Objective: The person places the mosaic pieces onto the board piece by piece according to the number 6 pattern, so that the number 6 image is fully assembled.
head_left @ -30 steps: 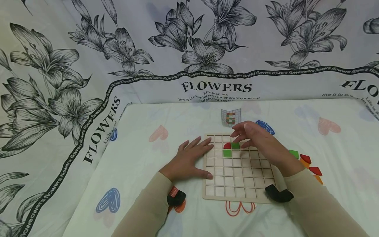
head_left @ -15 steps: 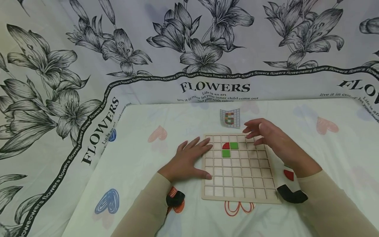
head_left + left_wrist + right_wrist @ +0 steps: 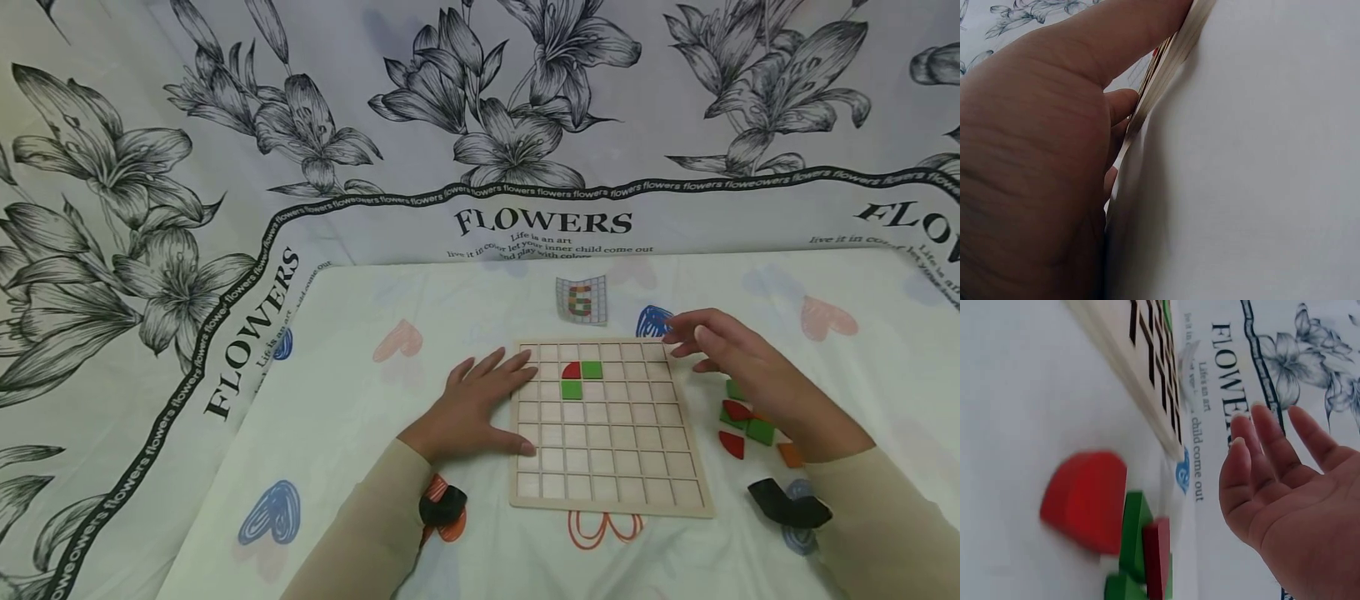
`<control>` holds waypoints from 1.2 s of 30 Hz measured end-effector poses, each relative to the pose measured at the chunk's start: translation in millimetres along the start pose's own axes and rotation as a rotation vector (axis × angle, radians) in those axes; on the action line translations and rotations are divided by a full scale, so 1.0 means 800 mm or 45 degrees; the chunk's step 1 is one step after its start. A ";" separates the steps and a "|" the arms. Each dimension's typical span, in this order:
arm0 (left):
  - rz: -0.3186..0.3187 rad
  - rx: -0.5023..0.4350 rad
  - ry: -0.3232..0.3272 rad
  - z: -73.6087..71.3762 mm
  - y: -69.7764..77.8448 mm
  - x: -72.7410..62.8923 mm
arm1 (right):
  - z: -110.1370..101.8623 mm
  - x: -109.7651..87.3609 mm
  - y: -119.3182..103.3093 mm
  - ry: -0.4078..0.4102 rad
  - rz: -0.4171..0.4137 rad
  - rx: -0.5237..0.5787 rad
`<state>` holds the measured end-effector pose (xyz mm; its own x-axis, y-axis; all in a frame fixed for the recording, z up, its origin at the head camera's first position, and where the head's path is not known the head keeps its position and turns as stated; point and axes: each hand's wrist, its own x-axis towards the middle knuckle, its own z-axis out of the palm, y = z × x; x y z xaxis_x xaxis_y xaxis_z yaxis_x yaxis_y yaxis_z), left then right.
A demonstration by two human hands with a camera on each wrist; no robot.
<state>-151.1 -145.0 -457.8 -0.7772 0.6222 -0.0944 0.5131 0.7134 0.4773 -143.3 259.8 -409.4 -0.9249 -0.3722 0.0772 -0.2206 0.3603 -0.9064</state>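
A wooden grid board point(image 3: 615, 433) lies flat on the cloth. In its upper part sit a red quarter-round tile point(image 3: 572, 370), a green square tile point(image 3: 592, 369) beside it, and another green tile point(image 3: 572, 389) below the red one. My left hand point(image 3: 476, 408) rests with spread fingers along the board's left edge, thumb and fingertips on the rim. Past the board's upper right corner hovers my right hand point(image 3: 738, 367), fingers loosely bent and nothing between them, as the right wrist view also shows. Below it lies a pile of loose tiles, among them a red quarter-round point(image 3: 1085, 503) and a green block point(image 3: 1137, 537).
A small pattern card point(image 3: 581, 300) with a coloured grid figure lies behind the board. An orange tile point(image 3: 790, 455) lies beside the right forearm, which partly hides the pile. Flower-printed cloth point(image 3: 517, 108) hangs at the back and left.
My right hand has moved right, from over the board to above the loose tiles, uncovering the grid and more of the pile. The left hand stays at the board's edge.
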 end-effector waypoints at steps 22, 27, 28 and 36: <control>-0.003 -0.002 0.001 0.000 0.002 -0.001 | -0.048 -0.036 0.058 0.101 0.272 -0.183; -0.006 0.001 -0.002 -0.001 0.001 -0.002 | -0.054 -0.036 0.068 0.051 0.371 -0.179; -0.007 0.001 -0.004 -0.001 0.000 -0.001 | -0.055 -0.037 0.070 0.042 0.387 -0.179; -0.003 -0.008 -0.009 -0.002 0.001 -0.001 | -0.062 -0.045 0.077 0.027 0.456 -0.226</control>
<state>-150.2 -145.5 -456.0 -0.7759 0.6225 -0.1019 0.5086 0.7130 0.4827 -139.3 338.0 -447.2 -0.9589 -0.1788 -0.2202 0.0686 0.6070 -0.7917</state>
